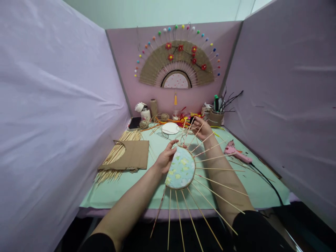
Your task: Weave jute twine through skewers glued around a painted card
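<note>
My left hand (pixel 166 157) grips the straight edge of a half-round fan base (pixel 181 168), fingers curled round it. Blue cloth with yellow-green and white blotches covers its face. Thin wooden sticks (pixel 194 228) radiate from its curved rim, a few with reddish marks. Beyond the base, my right hand (pixel 201 128) is raised behind the upper sticks with its fingers bent together. Something small and black (pixel 192 120) shows at those fingertips; I cannot make out what it is or whether it is held.
At left, cut cardboard (pixel 135 154) lies over a heap of thin sticks (pixel 115 157). A pink glue gun (pixel 238 153) with a black cord rests at right. Jars, twine and a pen pot (pixel 216 117) line the back. A decorated fan (pixel 152 66) hangs on the rear panel.
</note>
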Available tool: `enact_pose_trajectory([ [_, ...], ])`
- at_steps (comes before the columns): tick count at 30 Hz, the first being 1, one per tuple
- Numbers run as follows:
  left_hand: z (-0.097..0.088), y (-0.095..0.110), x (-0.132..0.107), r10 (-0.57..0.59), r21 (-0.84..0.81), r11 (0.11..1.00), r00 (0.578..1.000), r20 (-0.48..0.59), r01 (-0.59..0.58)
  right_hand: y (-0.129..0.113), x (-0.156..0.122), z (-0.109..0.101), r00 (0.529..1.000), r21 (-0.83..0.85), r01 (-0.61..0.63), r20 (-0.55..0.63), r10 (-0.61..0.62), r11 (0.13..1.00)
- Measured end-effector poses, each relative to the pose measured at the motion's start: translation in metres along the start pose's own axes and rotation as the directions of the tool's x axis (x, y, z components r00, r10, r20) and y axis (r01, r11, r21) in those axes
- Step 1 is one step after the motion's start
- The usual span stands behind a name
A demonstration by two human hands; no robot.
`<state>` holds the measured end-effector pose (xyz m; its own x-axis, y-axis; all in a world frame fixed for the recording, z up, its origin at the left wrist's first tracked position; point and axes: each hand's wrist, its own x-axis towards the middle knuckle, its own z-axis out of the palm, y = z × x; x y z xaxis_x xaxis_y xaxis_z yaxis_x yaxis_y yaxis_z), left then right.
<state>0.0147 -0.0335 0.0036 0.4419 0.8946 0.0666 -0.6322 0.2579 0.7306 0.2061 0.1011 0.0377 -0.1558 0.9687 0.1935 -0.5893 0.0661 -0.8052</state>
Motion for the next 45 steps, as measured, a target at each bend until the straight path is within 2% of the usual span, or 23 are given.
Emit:
enact_pose_trajectory([
  [2, 0.001, 0.001, 0.0, 0.006, 0.019, 1.0, 1.0, -0.009, -0.006, 0.002, -0.008, -0.005, 0.998, -0.193, -0.059, -0.034, 0.053, 0.979],
  [4, 0.002, 0.003, 0.0, 0.011, 0.022, 1.0, 1.0, -0.017, -0.011, 0.005, -0.019, -0.011, 0.993, -0.403, -0.116, -0.057, 0.102, 0.908],
  [7, 0.003, 0.006, -0.001, 0.034, 0.016, 0.999, 0.999, -0.032, -0.033, 0.008, -0.035, -0.015, 0.97, -0.679, -0.18, -0.002, 0.244, 0.712],
  [9, 0.003, 0.008, -0.001, 0.042, 0.029, 0.999, 0.998, -0.049, -0.041, 0.008, -0.042, -0.015, 0.93, -0.787, -0.171, 0.069, 0.361, 0.592],
  [11, 0.003, 0.01, -0.001, 0.044, 0.049, 0.998, 0.997, -0.062, -0.041, 0.008, -0.045, -0.015, 0.893, -0.831, -0.14, 0.129, 0.431, 0.539],
  [13, 0.003, 0.012, -0.001, 0.054, 0.068, 0.996, 0.995, -0.079, -0.048, 0.005, -0.046, -0.018, 0.883, -0.845, -0.111, 0.158, 0.442, 0.524],
  [17, 0.002, 0.016, -0.001, 0.08, 0.082, 0.994, 0.987, -0.14, -0.069, -0.002, -0.045, -0.03, 0.862, -0.887, -0.095, 0.154, 0.482, 0.453],
  [20, 0.001, 0.02, 0.0, 0.073, 0.092, 0.994, 0.987, -0.141, -0.06, -0.007, -0.046, -0.036, 0.831, -0.902, -0.102, 0.154, 0.535, 0.419],
  [22, 0.001, 0.021, -0.001, 0.059, 0.114, 0.993, 0.985, -0.161, -0.041, -0.008, -0.048, -0.035, 0.805, -0.893, -0.071, 0.212, 0.555, 0.444],
  [25, 0.0, 0.019, 0.0, 0.08, 0.14, 0.989, 0.971, -0.224, -0.049, -0.004, -0.05, -0.024, 0.777, -0.843, -0.049, 0.304, 0.551, 0.536],
  [27, 0.0, 0.017, 0.0, 0.108, 0.148, 0.986, 0.961, -0.256, -0.071, 0.001, -0.05, -0.014, 0.811, -0.782, -0.058, 0.326, 0.485, 0.621],
  [30, 0.0, 0.014, 0.001, 0.128, 0.158, 0.984, 0.954, -0.27, -0.087, 0.009, -0.051, 0.001, 0.9, -0.619, -0.036, 0.322, 0.296, 0.784],
  [33, 0.0, 0.012, 0.002, 0.139, 0.178, 0.98, 0.955, -0.262, -0.094, 0.015, -0.054, 0.012, 0.913, -0.397, -0.072, 0.344, 0.221, 0.915],
  [36, -0.001, 0.012, 0.002, 0.145, 0.184, 0.978, 0.953, -0.265, -0.098, 0.019, -0.056, 0.018, 0.89, -0.292, -0.137, 0.384, 0.247, 0.947],
  [41, 0.001, 0.011, 0.002, 0.153, 0.202, 0.975, 0.944, -0.293, -0.095, 0.025, -0.054, 0.022, 0.893, -0.284, -0.191, 0.348, 0.286, 0.94],
  [45, 0.002, 0.011, 0.002, 0.235, 0.258, 0.953, 0.926, -0.295, -0.16, 0.028, -0.053, 0.02, 0.902, -0.314, -0.214, 0.299, 0.31, 0.925],
])
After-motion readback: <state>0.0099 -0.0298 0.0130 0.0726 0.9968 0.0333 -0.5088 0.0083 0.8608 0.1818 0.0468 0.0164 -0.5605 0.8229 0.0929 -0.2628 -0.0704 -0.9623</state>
